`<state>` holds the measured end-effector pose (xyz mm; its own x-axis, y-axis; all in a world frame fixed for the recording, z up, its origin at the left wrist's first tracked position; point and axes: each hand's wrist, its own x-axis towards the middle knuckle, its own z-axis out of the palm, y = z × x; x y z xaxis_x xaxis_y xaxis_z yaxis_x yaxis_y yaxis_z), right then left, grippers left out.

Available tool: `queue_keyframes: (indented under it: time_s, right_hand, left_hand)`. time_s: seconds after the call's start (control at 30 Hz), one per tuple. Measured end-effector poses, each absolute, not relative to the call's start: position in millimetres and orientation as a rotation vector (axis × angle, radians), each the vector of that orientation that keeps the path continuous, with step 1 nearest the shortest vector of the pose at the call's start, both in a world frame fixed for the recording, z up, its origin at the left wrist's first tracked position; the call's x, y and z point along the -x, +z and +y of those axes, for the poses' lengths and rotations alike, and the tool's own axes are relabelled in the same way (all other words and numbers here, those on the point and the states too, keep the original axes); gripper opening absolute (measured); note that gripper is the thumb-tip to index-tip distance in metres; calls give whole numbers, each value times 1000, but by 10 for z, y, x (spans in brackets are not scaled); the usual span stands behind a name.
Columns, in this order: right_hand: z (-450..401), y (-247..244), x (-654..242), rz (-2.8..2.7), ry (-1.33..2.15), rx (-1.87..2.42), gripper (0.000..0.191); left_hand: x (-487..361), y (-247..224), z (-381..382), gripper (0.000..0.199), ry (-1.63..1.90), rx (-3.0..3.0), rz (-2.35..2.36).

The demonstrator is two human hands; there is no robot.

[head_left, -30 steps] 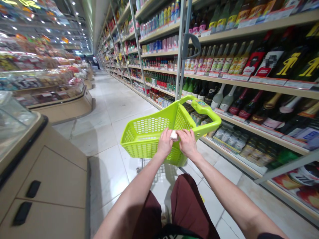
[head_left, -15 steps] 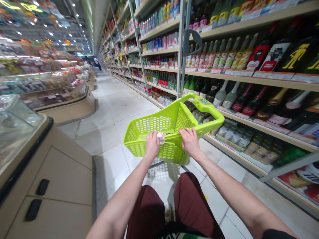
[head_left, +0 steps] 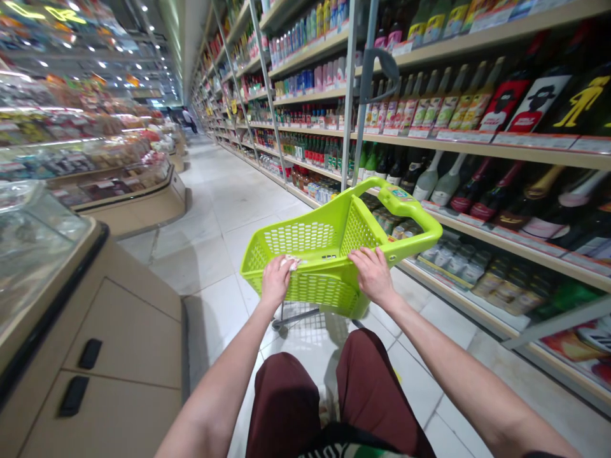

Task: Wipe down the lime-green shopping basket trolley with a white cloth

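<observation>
Sliding leftward along the rim since the earlier frame, the left hand (head_left: 275, 282) is pressing a crumpled white tissue (head_left: 289, 262) against a lime-green plastic shopping basket (head_left: 324, 296), its grip half closed on the soft wad, while the right hand (head_left: 373, 275) is lying open on the rim (head_left: 329, 272), holding nothing. Looking light and stiff on its wheeled trolley frame (head_left: 296, 315), the basket is standing in a supermarket aisle (head_left: 224, 197), best taken by its arched handle (head_left: 410, 202).
</observation>
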<state>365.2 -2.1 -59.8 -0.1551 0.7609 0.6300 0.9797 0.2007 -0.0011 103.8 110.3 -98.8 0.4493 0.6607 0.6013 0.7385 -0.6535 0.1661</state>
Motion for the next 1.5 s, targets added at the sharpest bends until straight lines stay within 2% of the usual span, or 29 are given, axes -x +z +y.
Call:
queue_keyframes:
  time_s: [0.17, 0.37, 0.7, 1.03, 1.2, 1.33, 1.5]
  right_hand:
    - [-50, -613, -3611, -1949, -564, 1626, 45]
    - [-52, -606, -3655, -1956, -590, 1631, 44]
    - [-17, -655, -3744, -2005, -649, 1560, 43]
    - [194, -611, -3980, -1940, -660, 1781, 42]
    - [299, -547, -4027, -1819, -598, 1964, 46]
    - [333, -582, -3879, -1788, -513, 2009, 51]
    - [343, -726, -3424, -2018, -283, 1912, 53]
  left_hand:
    - [-1288, -972, 997, 33, -1129, 2639, -1151]
    - [-1813, -875, 864, 36, -1052, 2769, -952]
    - [-635, -1046, 1253, 33, -898, 2663, -1220]
    - [-922, -1127, 1031, 37, -951, 2630, -1176]
    - [-650, -1178, 948, 39, -968, 2650, -1160]
    - [-396, -1212, 908, 36, -1017, 2609, -1263]
    - [-639, -1190, 835, 37, -1036, 2601, -1275]
